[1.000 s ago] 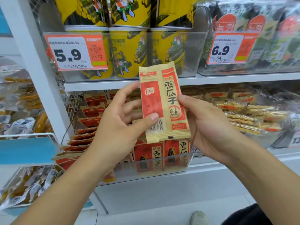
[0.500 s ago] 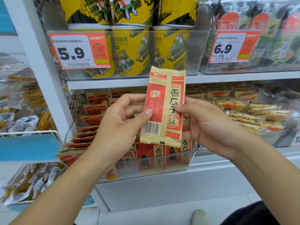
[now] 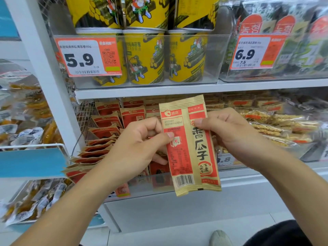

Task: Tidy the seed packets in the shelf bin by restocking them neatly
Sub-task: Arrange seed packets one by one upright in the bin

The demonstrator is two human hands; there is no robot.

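seed packet (image 3: pixel 190 144) pinched upright by left hand (image 3: pixel 140 144) and right hand (image 3: pixel 229 128)

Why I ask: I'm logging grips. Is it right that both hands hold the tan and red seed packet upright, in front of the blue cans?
Not quite: in the head view the cans are yellow. Both the left hand and right hand do hold the tan and red seed packet upright.

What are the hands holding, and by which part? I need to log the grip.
One tan-and-red paper seed packet, upright: left hand pinches its left edge, right hand pinches its upper right edge.
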